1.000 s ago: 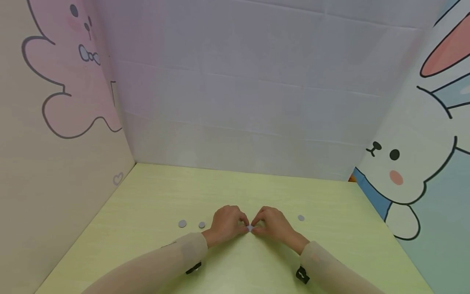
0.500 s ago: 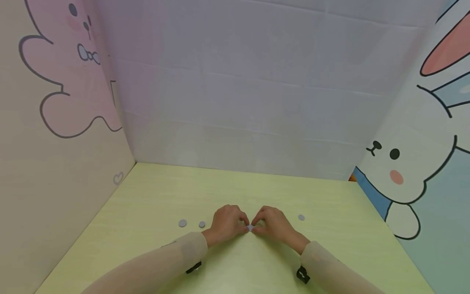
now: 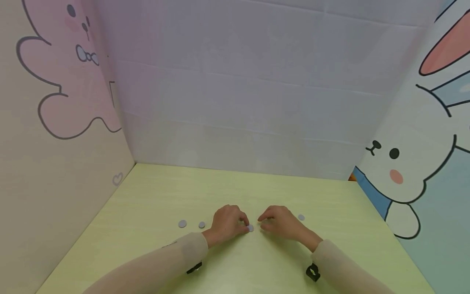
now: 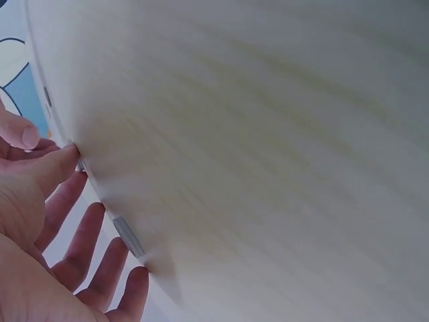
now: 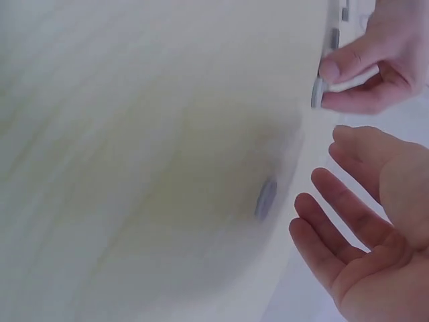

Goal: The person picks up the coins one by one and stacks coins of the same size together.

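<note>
My left hand [image 3: 227,223] pinches a small grey coin-like disc [image 3: 251,228] against the table, thumb and index finger at its edge. The right wrist view shows the same disc [image 5: 317,92] between those fingertips. A short gap separates my right hand [image 3: 280,222] from it; its fingers are loosely bent and hold nothing. Left of the left hand lie a small disc [image 3: 202,225] and a wider one [image 3: 182,223]. Another disc [image 3: 301,217] lies just beyond the right hand. Near the left hand's other fingers, a grey piece [image 4: 129,236] has a layered edge, like stacked discs.
The pale yellow table [image 3: 235,188] ends at a white back wall [image 3: 235,102]. A left panel [image 3: 66,163] carries a pink cartoon figure, and a right panel [image 3: 433,212] carries a white rabbit. Both forearms reach in from the front edge.
The right hand has let go of the disc's right side and drawn back to the right, its thumb and index finger parting from it. The left hand stays in place.
</note>
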Demonstrator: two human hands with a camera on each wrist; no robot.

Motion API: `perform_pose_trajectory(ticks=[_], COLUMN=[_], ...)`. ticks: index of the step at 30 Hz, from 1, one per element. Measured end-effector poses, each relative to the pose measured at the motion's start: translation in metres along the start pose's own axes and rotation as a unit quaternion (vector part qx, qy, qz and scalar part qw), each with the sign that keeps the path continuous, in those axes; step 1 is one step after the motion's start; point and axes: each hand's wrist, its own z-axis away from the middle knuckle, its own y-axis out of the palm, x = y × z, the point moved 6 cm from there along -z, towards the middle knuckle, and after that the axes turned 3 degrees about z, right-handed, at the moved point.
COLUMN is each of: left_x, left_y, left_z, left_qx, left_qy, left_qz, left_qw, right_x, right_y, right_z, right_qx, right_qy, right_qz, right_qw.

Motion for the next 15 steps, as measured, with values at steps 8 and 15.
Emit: perform_pose_trajectory(ticks=[8, 15], left_x=[0.001, -0.001], left_y=[0.0, -0.002], left_z=[0.001, 0.002], left_qx=[-0.001, 0.003], left_qy=[-0.007, -0.008], left_qz=[0.02, 0.017], left_qw=[0.9998, 0.9998], right_x=[-0.02, -0.031], right_y=[-0.023, -0.022], right_z=[0.027, 0.047], right_qx=[-0.022, -0.016], right_qy=[0.037, 0.064], right_qz=[0.006, 0.0], right_qw=[0.9991, 0.9978])
